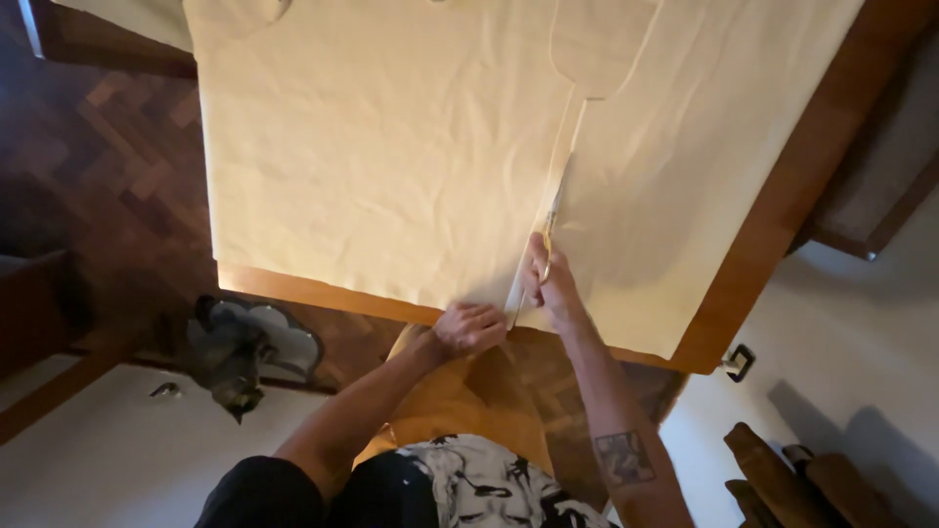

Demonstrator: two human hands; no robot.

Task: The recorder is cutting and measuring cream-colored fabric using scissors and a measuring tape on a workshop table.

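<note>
A large sheet of cream paper (391, 147) covers a wooden table (792, 196), with a cut line running from a traced shape near the top down to the near edge. My right hand (553, 284) grips a pair of scissors (550, 230) whose blades lie in that cut, pointing away from me. My left hand (469, 328) is closed on the near edge of the paper, just left of the cut, holding it down at the table's rim.
A cat (230, 367) stands on the parquet floor to the left, below the table edge. A dark wooden chair (880, 186) is at the right. A wall socket (738, 362) and wooden pieces (782, 484) are at the lower right.
</note>
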